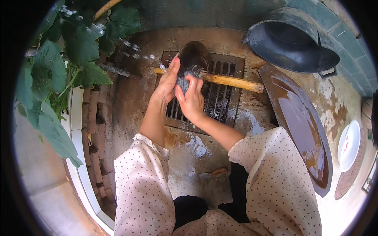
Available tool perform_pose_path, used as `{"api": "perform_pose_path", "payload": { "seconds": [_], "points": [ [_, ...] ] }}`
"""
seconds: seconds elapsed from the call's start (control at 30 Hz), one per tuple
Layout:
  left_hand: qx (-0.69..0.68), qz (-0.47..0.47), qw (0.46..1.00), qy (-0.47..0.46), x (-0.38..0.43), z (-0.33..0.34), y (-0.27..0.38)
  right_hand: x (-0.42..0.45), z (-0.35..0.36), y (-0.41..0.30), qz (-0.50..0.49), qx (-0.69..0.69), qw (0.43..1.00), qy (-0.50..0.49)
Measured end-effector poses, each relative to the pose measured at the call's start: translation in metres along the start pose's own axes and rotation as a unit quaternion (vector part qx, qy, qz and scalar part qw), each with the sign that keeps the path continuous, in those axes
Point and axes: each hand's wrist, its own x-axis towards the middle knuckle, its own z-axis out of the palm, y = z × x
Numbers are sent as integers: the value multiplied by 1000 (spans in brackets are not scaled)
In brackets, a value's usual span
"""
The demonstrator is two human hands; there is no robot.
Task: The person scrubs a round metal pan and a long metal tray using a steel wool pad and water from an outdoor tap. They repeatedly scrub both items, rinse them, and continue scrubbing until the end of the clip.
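A dark rounded object, wet and partly hidden by my hands, is above a rectangular drain grate. My left hand lies along its left edge, thumb and fingers stretched upward. Against its lower part, my right hand presses a grey wiry scrubbing pad with curled fingers. A yellowish wooden stick runs crosswise behind my hands, its short end showing at the left. Water drops fly at the upper left of my hands.
A large black wok leans at the upper right, above a curved brown sheet with a wet surface. A white oval basin is farther right. Broad green leaves hang at the left, over stacked bricks and a white tiled edge.
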Motion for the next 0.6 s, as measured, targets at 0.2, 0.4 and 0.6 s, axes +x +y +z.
{"api": "perform_pose_path", "payload": {
  "seconds": [0.2,0.4,0.6],
  "points": [
    [-65,-19,997,26,18,-8,-13,64,-3,-12,54,-18,997,48],
    [-59,-39,997,32,10,-5,-7,-13,-7,12,-27,-5,999,-18],
    [-37,-65,995,69,-5,-5,-6,23,1,-2,-6,-12,1000,18]
  ]
}}
